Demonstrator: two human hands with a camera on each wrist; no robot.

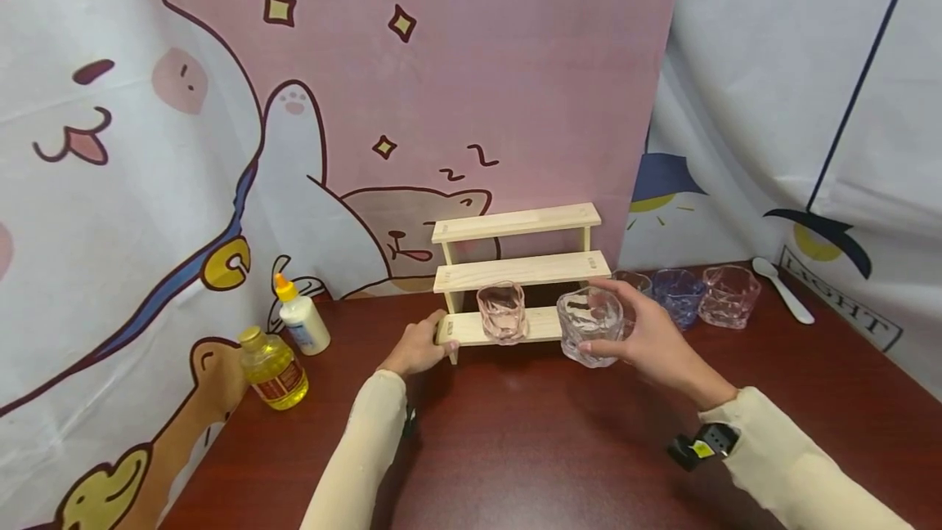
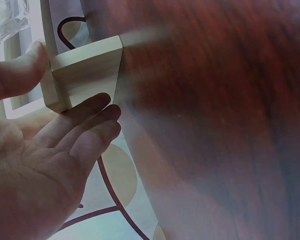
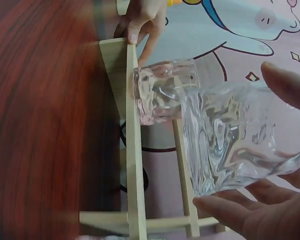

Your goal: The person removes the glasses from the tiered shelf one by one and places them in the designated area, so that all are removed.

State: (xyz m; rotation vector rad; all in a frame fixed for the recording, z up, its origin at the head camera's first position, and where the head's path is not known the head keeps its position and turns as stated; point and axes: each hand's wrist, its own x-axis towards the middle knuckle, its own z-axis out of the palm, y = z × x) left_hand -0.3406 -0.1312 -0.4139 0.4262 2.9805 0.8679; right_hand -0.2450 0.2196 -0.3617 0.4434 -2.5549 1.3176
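A three-tier wooden shelf [image 1: 519, 270] stands on the table against the printed cloth. My left hand [image 1: 417, 348] holds the left end of its lowest board, thumb on top and fingers around the end; the left wrist view shows that thumb [image 2: 27, 72] pressing the wood. A pink glass [image 1: 503, 313] stands upright on the lowest tier. My right hand [image 1: 658, 342] grips a clear glass [image 1: 589, 325] between thumb and fingers, in front of the right part of that tier. In the right wrist view, the clear glass [image 3: 240, 135] appears beside the pink glass [image 3: 165, 92].
Right of the shelf stand a blue glass [image 1: 677, 298], a pale pink glass [image 1: 728, 296] and another glass [image 1: 634, 280] partly hidden by my right hand. A white spoon [image 1: 783, 291] lies beyond them. At left are a glue bottle [image 1: 303, 317] and an oil bottle [image 1: 274, 370].
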